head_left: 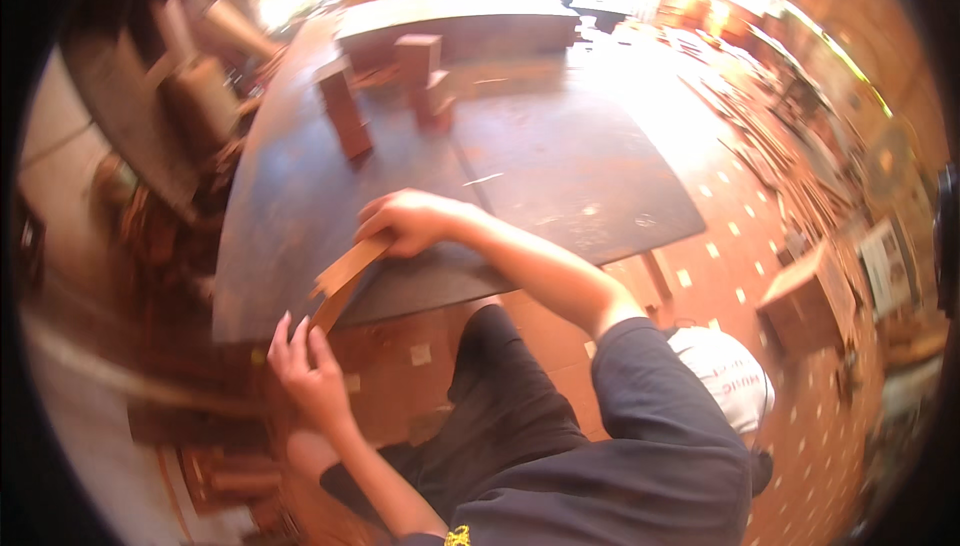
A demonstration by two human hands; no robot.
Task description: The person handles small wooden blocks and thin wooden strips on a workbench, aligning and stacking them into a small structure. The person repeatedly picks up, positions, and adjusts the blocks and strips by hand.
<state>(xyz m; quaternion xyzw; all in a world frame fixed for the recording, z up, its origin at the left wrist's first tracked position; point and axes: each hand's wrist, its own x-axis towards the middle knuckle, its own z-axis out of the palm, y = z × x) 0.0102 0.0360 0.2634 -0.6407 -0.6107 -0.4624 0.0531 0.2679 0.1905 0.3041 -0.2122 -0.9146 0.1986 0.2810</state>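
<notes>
A short piece of light wood (350, 268) with a notched end is held over the near left edge of a dark tabletop (560, 176). My right hand (412, 222) is closed around its upper end, fingers wrapped over it. Close to the lower end is my left hand (312, 371), its fingers stretched out and apart. Whether the left fingertips touch the wood cannot be made out.
Two wooden blocks, a left one (345, 111) and a stepped one (424, 86), stand on the tabletop. Behind them lies a long thick beam (460, 28). Wooden parts crowd the left; a box (808, 301) and thin strips (750, 126) lie right. A white cap-like thing (722, 376) is beside my right shoulder.
</notes>
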